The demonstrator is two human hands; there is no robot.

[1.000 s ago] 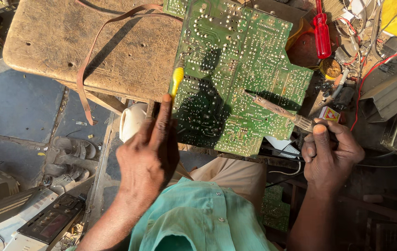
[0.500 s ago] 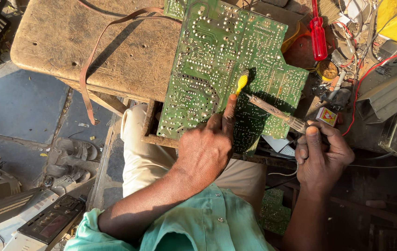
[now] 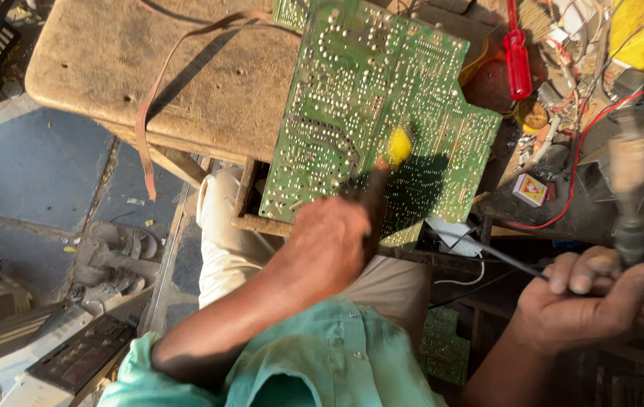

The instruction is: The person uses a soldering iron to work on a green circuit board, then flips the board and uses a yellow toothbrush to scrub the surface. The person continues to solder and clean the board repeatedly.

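The person wore a crumpled teal-green shirt (image 3: 314, 362) with small pale buttons at lower centre of the frame, its sleeve ending around the elbow at lower left. Light beige trousers (image 3: 224, 241) showed above it. Both forearms were bare.

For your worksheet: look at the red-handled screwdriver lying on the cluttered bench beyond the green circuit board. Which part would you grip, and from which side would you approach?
Grip the red-handled screwdriver by its handle, the thickest part, which lies fully exposed. Coming straight down from above looks best: the green circuit board sits close on one side and loose red wires and small parts crowd the other. Both hands are elsewhere, the left hand on a yellow-tipped tool.
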